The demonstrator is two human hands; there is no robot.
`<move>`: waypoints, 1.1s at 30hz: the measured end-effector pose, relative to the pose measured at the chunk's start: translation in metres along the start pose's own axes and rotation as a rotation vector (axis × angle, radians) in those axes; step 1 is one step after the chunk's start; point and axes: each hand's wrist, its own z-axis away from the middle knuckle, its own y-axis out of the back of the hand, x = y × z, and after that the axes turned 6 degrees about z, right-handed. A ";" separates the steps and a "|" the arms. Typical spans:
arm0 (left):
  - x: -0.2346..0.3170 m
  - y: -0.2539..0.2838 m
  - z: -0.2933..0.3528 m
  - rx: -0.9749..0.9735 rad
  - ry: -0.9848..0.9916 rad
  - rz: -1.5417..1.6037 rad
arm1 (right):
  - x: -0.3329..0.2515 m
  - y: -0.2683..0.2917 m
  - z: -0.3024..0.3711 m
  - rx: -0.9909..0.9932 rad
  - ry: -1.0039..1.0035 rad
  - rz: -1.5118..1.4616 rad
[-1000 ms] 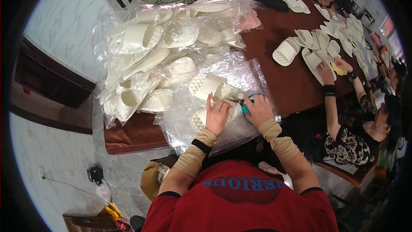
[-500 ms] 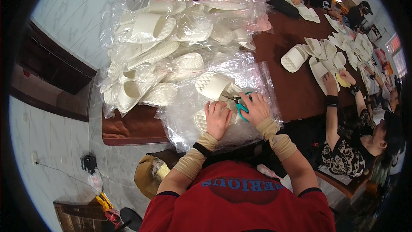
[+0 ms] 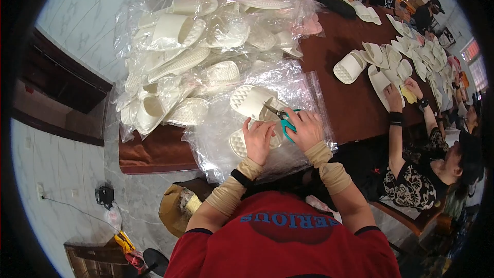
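In front of me, a pair of cream slippers lies on clear plastic bags [image 3: 206, 146]. My right hand [image 3: 307, 129] grips scissors [image 3: 287, 126] with teal handles, and their dark blades reach over the upper slipper [image 3: 249, 101] near its strap. Over the lower slipper [image 3: 237, 143] is my left hand [image 3: 258, 141], its fingers bent in toward the thumb and covering much of that slipper. Anything between those fingertips is too small to make out.
Bagged cream slippers [image 3: 177, 33] are heaped across the left of the brown-covered table [image 3: 342, 118]. More loose slippers [image 3: 351, 67] stand on the right, where a co-worker's hands [image 3: 395, 98] handle one. An open cardboard box [image 3: 172, 208] sits on the floor below the table's edge.
The scissor blades now show more fully over the upper slipper's strap. My left hand's fingers have drawn back slightly from the blades. The whole view has shifted a little.
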 end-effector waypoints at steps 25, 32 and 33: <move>-0.063 0.343 0.132 0.928 0.533 0.162 | 0.178 0.008 0.007 -0.325 -0.595 0.364; -0.164 0.380 0.360 0.414 1.201 -0.590 | 0.134 0.026 -0.027 0.128 -0.761 -1.659; -0.174 0.358 0.352 0.392 1.190 -0.563 | 0.133 0.026 -0.025 0.179 -0.708 -1.878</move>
